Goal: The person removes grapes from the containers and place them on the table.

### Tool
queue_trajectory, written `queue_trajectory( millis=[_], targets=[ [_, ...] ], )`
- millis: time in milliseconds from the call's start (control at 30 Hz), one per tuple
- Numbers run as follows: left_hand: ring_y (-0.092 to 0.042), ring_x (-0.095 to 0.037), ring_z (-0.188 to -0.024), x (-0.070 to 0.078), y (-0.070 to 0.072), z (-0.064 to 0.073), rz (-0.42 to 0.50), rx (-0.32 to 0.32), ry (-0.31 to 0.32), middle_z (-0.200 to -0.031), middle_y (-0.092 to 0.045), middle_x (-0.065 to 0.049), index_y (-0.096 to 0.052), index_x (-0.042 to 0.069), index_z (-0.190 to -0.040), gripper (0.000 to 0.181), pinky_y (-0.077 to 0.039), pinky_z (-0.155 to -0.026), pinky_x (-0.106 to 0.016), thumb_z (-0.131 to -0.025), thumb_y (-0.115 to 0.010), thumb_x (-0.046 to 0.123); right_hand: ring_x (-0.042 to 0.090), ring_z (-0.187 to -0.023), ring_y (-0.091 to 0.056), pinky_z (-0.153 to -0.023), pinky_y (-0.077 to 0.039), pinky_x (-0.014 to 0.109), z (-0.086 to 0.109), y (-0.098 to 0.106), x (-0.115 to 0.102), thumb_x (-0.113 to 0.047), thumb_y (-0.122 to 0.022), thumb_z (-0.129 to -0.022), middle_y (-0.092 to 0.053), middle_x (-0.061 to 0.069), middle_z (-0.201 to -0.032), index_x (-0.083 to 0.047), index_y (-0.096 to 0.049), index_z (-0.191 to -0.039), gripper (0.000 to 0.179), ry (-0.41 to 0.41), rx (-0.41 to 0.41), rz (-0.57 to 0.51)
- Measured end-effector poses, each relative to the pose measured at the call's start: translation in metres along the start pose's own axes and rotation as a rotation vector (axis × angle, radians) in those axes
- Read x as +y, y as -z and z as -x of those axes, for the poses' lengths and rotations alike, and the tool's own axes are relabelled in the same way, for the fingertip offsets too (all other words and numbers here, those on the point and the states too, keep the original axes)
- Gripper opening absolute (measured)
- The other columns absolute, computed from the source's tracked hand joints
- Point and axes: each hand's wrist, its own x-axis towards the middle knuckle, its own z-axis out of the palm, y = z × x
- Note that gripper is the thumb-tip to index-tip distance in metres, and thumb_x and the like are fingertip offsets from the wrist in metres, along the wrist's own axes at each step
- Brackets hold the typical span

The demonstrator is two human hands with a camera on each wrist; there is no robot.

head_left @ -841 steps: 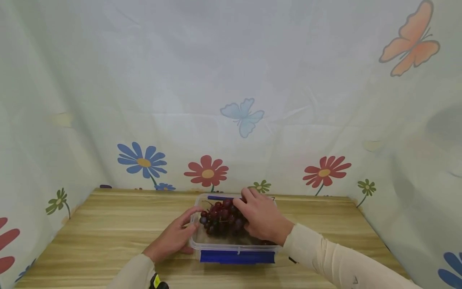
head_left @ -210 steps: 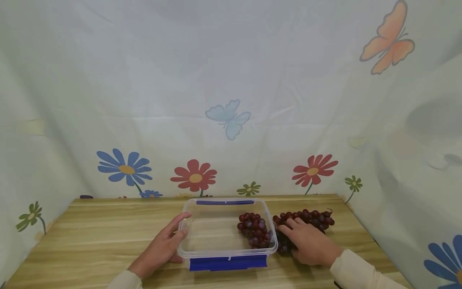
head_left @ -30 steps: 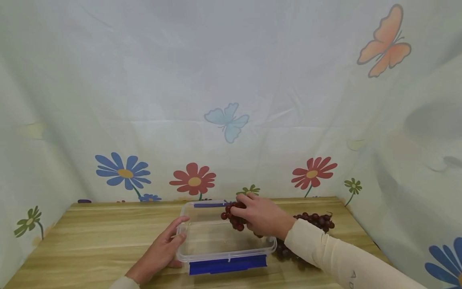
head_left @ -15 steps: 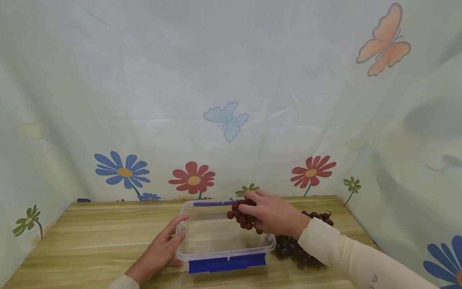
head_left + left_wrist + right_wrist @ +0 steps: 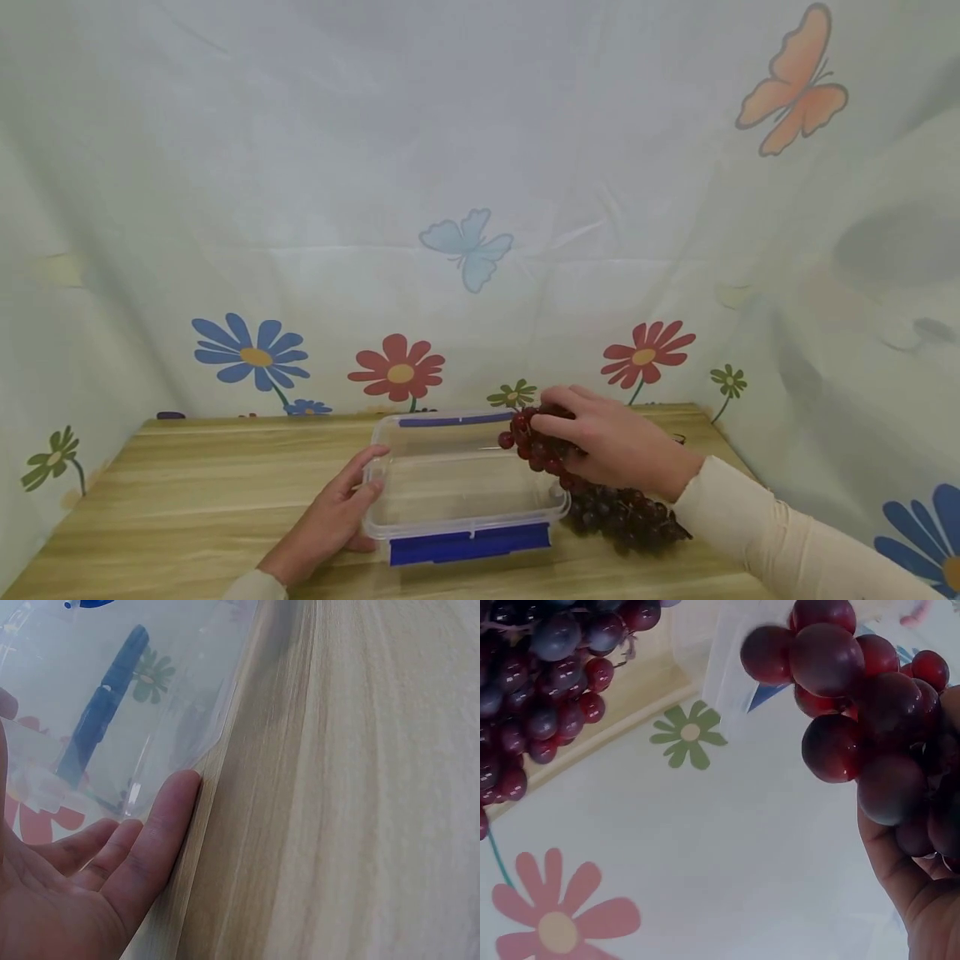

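My right hand (image 5: 600,433) grips a bunch of dark red grapes (image 5: 536,446) at the right end of a clear plastic container (image 5: 468,529). The bunch hangs tilted, raised over the container's right rim; the right wrist view shows its round grapes (image 5: 829,660) beside the fingers. More dark grapes (image 5: 626,517) lie on the table right of the container, partly hidden under my right hand and sleeve. My left hand (image 5: 333,517) rests against the container's left end, its fairly straight fingers (image 5: 154,844) touching the outer wall. No grapes show inside the container's left and middle parts.
Blue latch flaps (image 5: 471,543) hang on the container's front and back sides. The wood-grain table (image 5: 210,492) ends at a white cloth backdrop (image 5: 337,167) printed with flowers and butterflies, which also closes off both sides.
Over 28 seconds, grapes have left the container for the table at right. During the last second my right hand has carried the held bunch rightward; my left hand stays at the container.
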Motion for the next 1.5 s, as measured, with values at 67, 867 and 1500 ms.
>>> queue_trajectory(
  millis=[67,867,1500],
  targets=[
    [-0.064,-0.034,-0.111,-0.001,0.0,-0.001,0.002,-0.001,-0.009,-0.158,-0.041,-0.028,-0.042,0.041,-0.154,0.049,-0.065,-0.06,-0.048,-0.108,-0.053,0.025,0.013,-0.1,-0.058,-0.077,-0.06,0.029,0.009,0.003,0.001,-0.012,-0.083,-0.082,-0.06,0.0,-0.119,-0.025,-0.066,-0.119,0.043,-0.012,0.013,-0.007],
    [-0.065,-0.03,-0.104,-0.003,0.0,-0.001,0.029,0.001,-0.027,-0.153,-0.044,-0.026,-0.042,0.041,-0.153,0.049,-0.064,-0.059,-0.049,-0.109,-0.054,0.025,0.013,-0.097,-0.061,-0.07,-0.059,0.028,0.137,-0.007,0.003,-0.02,-0.094,-0.069,-0.061,-0.003,-0.123,-0.029,-0.067,-0.124,0.062,-0.11,-0.101,-0.084],
    [-0.065,-0.028,-0.1,-0.003,0.0,0.0,0.046,0.004,-0.001,-0.141,-0.052,-0.023,-0.041,0.042,-0.153,0.05,-0.065,-0.06,-0.049,-0.107,-0.055,0.025,0.013,-0.108,-0.063,-0.074,-0.059,0.024,0.132,-0.069,-0.028,-0.035,-0.076,-0.096,-0.061,-0.004,-0.135,-0.03,-0.062,-0.137,0.044,-0.07,-0.216,-0.188]
  ],
)
